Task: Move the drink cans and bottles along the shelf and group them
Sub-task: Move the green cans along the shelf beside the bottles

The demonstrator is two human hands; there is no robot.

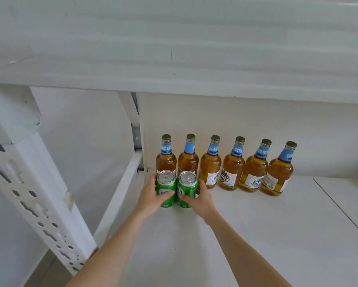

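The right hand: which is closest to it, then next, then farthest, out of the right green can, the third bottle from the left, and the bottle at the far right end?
1. Right green can, in the right hand.
2. Third bottle, just behind.
3. Far-right bottle, at the row's end.

Hands (pixel 177 198) gripping two green cans (pixel 176 188), bottles (pixel 223 164) behind.
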